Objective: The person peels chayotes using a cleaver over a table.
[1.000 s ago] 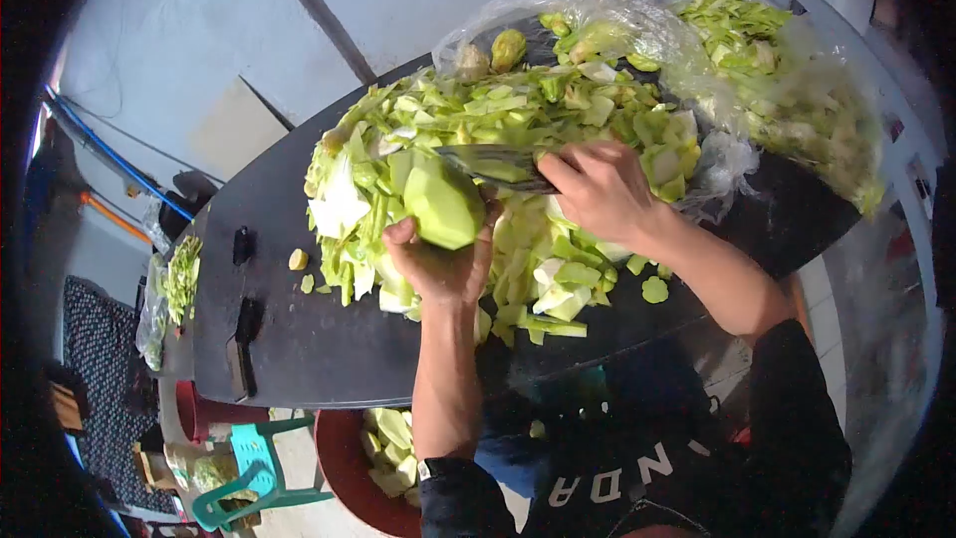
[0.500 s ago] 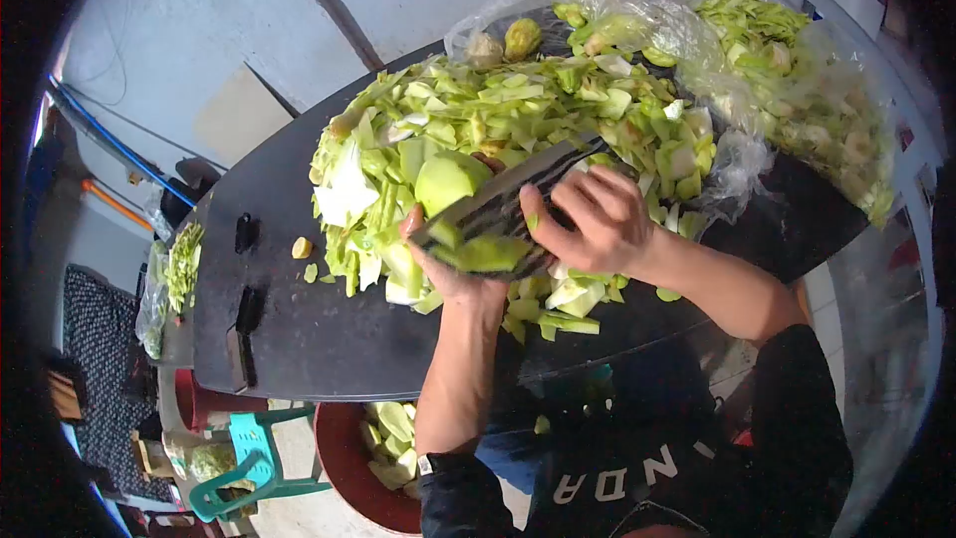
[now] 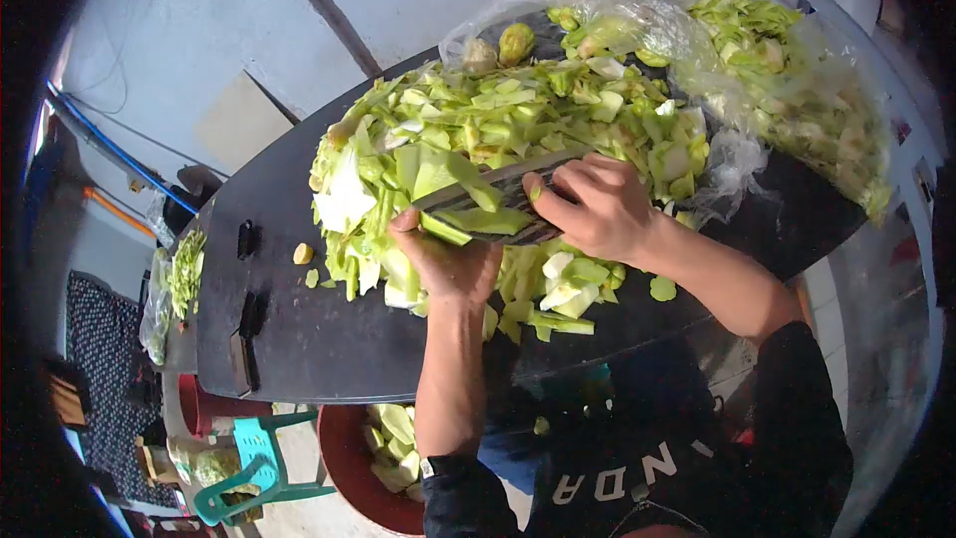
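Note:
A pale green peeled vegetable [image 3: 438, 171] rests in my left hand [image 3: 453, 264], whose fingers wrap round it from below and are partly hidden by the blade. My right hand [image 3: 599, 204] is closed on a broad dark knife [image 3: 508, 201], which lies slanted across the vegetable. Green slices stick to the flat of the blade. Beneath and behind both hands spreads a large heap of green peelings and cut pieces [image 3: 498, 110] on the dark table [image 3: 309, 339].
Plastic bags of cut greens [image 3: 797, 90] stand at the back right. A whole vegetable [image 3: 516, 43] lies behind the heap. Below the table edge are a red tub [image 3: 344, 468] with pale pieces and a teal stool [image 3: 257, 453]. Two dark objects lie at the table's left.
The knife has swung from pointing over the top of the vegetable to lying across its near side, with slices on the blade. My right hand has lowered and turned with it.

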The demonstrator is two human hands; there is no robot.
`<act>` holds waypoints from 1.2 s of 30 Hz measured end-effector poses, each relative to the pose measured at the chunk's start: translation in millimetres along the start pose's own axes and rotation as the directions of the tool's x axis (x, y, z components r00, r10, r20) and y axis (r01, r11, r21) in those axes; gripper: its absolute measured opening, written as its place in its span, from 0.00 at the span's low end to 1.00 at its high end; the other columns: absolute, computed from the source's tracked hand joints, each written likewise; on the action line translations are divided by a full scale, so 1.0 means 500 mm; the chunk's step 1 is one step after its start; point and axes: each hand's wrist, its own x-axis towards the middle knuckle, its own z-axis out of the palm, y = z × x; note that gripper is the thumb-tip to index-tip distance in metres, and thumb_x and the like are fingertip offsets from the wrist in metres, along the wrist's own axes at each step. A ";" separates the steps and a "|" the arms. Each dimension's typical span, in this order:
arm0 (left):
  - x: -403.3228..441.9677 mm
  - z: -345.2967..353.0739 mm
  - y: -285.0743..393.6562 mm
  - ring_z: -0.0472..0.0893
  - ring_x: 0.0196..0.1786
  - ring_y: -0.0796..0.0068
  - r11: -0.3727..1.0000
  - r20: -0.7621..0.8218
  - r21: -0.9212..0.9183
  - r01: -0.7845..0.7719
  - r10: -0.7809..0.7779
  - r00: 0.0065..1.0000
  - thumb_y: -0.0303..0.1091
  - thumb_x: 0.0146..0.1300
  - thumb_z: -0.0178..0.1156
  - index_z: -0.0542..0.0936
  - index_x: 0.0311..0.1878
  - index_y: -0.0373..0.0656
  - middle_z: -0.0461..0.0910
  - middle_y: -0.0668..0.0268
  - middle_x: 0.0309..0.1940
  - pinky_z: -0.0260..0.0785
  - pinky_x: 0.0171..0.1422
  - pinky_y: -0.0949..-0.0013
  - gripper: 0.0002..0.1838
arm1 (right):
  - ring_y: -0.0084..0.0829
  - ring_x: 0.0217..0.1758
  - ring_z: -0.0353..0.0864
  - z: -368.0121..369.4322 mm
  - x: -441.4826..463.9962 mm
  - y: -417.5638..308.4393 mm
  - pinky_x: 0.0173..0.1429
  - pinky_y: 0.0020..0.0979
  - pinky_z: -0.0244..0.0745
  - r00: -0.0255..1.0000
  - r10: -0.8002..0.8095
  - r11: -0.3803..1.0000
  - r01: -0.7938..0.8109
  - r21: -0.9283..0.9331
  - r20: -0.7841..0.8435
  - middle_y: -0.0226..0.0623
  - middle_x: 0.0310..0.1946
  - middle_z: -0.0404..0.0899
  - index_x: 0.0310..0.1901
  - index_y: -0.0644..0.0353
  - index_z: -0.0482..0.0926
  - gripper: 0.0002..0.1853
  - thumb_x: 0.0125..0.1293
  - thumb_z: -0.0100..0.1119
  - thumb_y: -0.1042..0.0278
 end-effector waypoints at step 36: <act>0.005 0.013 -0.018 0.79 0.47 0.63 0.997 -0.140 0.019 -0.074 0.076 0.987 0.67 0.65 0.47 0.73 0.55 0.43 0.79 0.58 0.45 0.74 0.55 0.63 0.34 | 0.24 0.21 0.70 0.014 0.003 -0.025 0.25 0.25 0.67 0.984 -0.153 0.982 0.140 -0.130 -0.095 0.27 0.21 0.65 0.36 0.61 0.81 0.12 0.47 0.60 0.76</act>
